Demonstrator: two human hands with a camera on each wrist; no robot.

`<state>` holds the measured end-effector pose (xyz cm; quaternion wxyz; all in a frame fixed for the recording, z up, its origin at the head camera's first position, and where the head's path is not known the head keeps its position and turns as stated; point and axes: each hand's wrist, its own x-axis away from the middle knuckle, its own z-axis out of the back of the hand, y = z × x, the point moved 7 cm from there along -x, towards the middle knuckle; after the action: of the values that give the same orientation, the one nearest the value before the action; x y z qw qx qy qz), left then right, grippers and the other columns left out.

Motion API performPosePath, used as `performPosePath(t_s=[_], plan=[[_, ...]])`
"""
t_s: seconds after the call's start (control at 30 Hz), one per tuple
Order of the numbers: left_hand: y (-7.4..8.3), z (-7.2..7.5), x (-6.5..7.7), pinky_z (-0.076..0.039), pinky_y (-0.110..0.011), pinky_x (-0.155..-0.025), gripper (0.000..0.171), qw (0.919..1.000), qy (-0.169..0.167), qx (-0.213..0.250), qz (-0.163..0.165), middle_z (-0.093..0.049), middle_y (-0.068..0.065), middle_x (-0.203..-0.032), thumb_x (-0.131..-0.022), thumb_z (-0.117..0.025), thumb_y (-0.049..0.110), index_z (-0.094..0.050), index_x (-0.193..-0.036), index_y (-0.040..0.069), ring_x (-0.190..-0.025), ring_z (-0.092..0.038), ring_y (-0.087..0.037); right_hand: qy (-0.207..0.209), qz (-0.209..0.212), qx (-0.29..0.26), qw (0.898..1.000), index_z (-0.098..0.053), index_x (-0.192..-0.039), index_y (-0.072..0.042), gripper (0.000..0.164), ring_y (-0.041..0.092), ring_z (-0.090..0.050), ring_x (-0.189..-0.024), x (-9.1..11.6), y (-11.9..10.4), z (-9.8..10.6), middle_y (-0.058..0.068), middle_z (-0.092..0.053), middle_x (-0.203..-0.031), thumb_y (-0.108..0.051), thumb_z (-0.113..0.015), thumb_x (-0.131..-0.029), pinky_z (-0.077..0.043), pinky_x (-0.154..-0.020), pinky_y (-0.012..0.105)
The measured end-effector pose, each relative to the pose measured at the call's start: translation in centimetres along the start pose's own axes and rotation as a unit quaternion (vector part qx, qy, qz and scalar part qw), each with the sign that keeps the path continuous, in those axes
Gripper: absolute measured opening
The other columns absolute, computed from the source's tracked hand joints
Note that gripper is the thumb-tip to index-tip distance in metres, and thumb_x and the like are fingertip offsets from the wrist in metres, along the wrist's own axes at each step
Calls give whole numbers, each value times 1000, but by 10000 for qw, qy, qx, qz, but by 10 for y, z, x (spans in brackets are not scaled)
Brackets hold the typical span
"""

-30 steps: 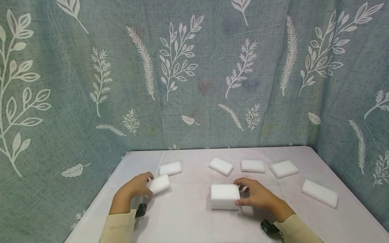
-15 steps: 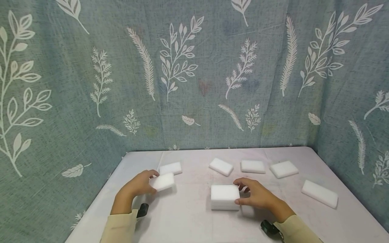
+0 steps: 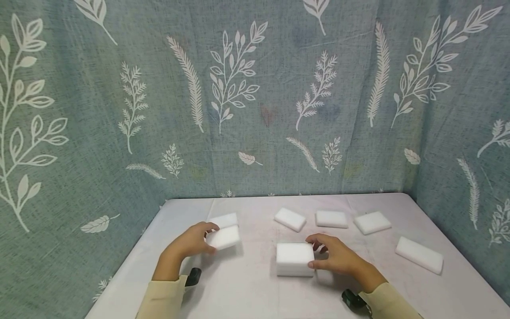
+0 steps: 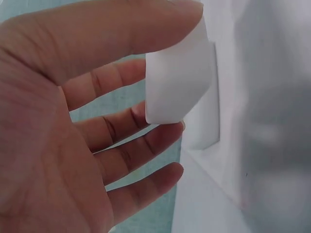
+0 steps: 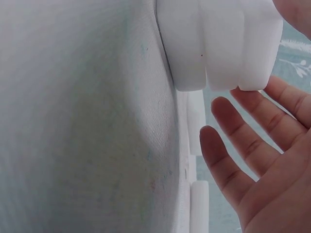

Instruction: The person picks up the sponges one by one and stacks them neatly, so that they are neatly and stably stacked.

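Head view suggests the work is partway along: a stack of white blocks (image 3: 295, 259) stands on the table (image 3: 239, 292), three layers high as the right wrist view shows. The right hand (image 3: 338, 254) has thumb and fingertips pinching the stack's right end at its top layer, its lower fingers off the blocks. The left hand (image 3: 191, 241) pinches a single white block (image 3: 224, 238) between thumb and fingers, tilted and raised above the table, well apart from the stack, so this piece is picked up but not yet set down. Five blocks lie loose, apparently not yet dealt with: a back-left block (image 3: 224, 219) behind the held one, then an angled block (image 3: 290, 219), a straight block (image 3: 331, 218), a back-right block (image 3: 372, 222) and a far-right block (image 3: 419, 254)
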<state>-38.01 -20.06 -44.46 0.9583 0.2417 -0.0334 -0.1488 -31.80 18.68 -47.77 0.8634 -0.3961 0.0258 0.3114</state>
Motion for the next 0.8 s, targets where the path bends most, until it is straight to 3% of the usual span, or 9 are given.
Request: performPosePath(t_s=[0.8], plan=[[37, -4, -4, -48, -37, -79, 56, 9973, 257, 134, -669, -62, 3, -108, -66, -89, 21, -65, -116, 12, -96, -56, -20, 86, 15, 111, 9999, -60, -121, -7, 55, 21, -58, -96, 1, 0, 1, -5, -59, -110, -37, -81, -79, -53, -80, 39]])
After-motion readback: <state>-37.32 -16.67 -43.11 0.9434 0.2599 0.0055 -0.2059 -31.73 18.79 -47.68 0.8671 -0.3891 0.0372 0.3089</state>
